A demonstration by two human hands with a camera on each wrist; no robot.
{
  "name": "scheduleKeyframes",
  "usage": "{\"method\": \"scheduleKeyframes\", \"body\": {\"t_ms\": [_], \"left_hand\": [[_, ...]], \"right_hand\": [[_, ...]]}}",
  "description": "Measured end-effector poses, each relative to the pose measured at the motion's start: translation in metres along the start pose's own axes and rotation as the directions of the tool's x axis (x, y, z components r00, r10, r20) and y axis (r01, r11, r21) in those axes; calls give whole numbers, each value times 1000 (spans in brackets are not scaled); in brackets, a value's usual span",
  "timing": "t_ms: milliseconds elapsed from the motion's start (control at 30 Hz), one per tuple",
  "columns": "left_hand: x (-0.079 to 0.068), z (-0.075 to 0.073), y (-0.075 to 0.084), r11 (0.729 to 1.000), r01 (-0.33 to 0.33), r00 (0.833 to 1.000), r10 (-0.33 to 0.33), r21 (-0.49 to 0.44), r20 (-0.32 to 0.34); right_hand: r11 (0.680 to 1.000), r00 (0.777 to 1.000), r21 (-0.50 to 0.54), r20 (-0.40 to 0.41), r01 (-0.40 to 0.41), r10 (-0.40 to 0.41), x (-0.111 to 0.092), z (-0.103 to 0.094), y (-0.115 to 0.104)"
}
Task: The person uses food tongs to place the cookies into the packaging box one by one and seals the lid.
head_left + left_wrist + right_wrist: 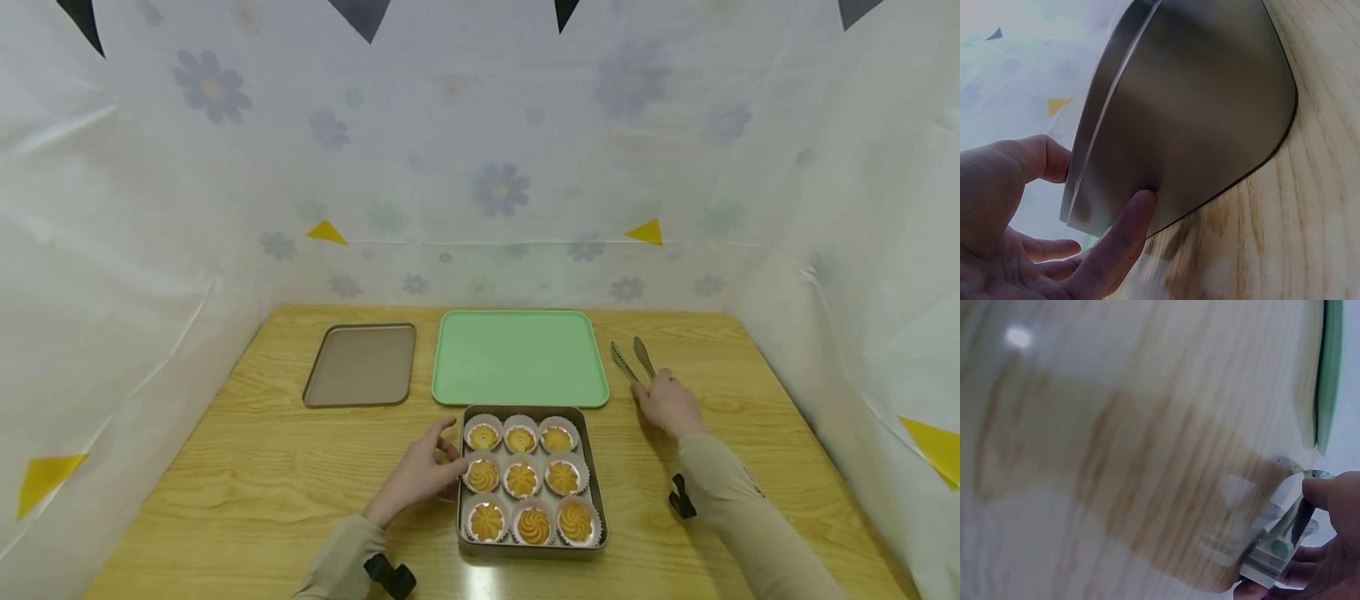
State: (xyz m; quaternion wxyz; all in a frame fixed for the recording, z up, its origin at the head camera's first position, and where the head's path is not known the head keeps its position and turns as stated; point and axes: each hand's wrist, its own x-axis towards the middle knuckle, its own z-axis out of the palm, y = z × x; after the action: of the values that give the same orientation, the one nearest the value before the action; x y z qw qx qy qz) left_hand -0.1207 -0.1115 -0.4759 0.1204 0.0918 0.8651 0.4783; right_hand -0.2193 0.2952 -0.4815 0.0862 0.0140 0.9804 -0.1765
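A deep square metal baking pan [598, 500] stands at the front middle of the table. Several swirled golden cookies [522, 479] lie in it, each in a white paper cup. At its left side, my left hand [422, 471] grips the wall: one digit bends over the rim, while another fingertip presses the outside of the pan [1191, 112] in the left wrist view. My right hand [670, 406] holds metal tongs [625, 362] by the hinge end, right of the pan. Their two arms spread apart toward the back, with nothing between the tips. The tongs' hinge end [1266, 559] shows in the right wrist view.
Behind the pan lies a green rectangular tray [521, 358], its front edge close to the pan's back rim. A shallow brown square tray [362, 365] is at the back left. White flower-patterned sheeting [498, 208] encloses the wooden table [300, 475] at back and sides.
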Motion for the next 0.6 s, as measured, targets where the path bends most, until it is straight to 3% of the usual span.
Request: {"method": "scheduleKeyframes", "body": {"t_ms": [133, 233, 300, 367, 467, 533, 600], "left_hand": [[0, -3, 0, 999, -1, 1000, 1, -39, 24], [2, -10, 0, 989, 42, 998, -34, -139, 59], [6, -20, -2, 981, 78, 996, -71, -177, 49], [13, -33, -9, 985, 107, 994, -108, -136, -1], [27, -60, -28, 994, 105, 985, -100, 33, -141], [37, -79, -43, 982, 126, 965, -89, 140, -248], [46, -99, -55, 970, 149, 934, -75, 190, -350]], "right_hand": [[1000, 1000, -13, 6, -15, 15, 1, 0, 0], [1000, 1000, -9, 8, -21, 21, 1, -1, 1], [1000, 1000, 3, 14, -14, 14, 2, -1, 3], [999, 1000, 32, 23, -21, 20, 0, -2, 3], [996, 1000, 93, 7, -17, 16, -4, -4, 2], [989, 1000, 151, -10, -6, 7, -8, -5, -1], [979, 999, 203, -31, 20, -14, -9, -4, -4]]}}
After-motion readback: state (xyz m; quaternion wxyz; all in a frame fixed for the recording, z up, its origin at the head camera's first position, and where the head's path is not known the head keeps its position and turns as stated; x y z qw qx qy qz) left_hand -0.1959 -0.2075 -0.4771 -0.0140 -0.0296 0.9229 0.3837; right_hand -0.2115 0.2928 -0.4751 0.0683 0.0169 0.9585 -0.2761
